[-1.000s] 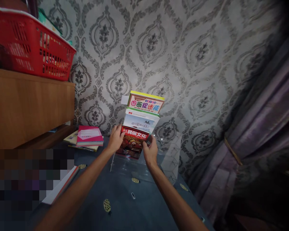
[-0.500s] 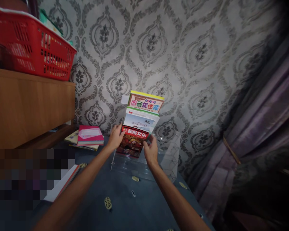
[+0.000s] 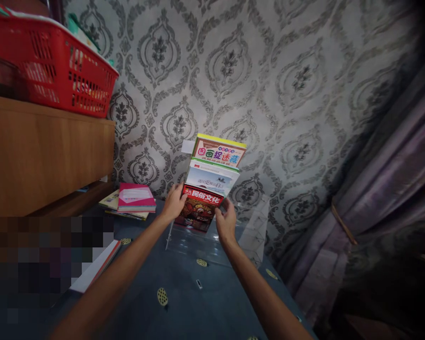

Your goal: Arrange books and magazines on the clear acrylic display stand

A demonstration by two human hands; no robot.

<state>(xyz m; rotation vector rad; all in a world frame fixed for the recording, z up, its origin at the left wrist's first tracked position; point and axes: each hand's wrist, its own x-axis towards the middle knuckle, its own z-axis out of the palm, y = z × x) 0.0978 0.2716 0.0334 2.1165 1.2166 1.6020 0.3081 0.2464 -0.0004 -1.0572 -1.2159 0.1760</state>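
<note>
Between my two hands stands a red-and-dark book [image 3: 197, 212], upright and leaning back in a clear plastic stepped rack [image 3: 253, 231]. My left hand [image 3: 175, 203] grips its left edge, thumb on the cover. On the right edge, my right hand [image 3: 226, 219] closes with the thumb at the front; its other fingers are partly hidden behind. Just behind that book rises a pale blue-and-white book [image 3: 208, 178]. Farther back and higher is a book with a yellow top edge and colourful lettering [image 3: 217, 152]. The rack's right part shows no books.
A pink book [image 3: 136, 198] tops a small pile on the dark blue cloth [image 3: 184, 302], left of the rack. Nearer lies a white book with a red edge [image 3: 95, 269]. A red basket [image 3: 56, 66] sits on the wooden cabinet [image 3: 49, 151]. A tied curtain [image 3: 326, 264] hangs right.
The whole view has shifted slightly, so things appear a little farther right. Both hands keep their hold on the red-and-dark book, which stays in about the same place in the rack.
</note>
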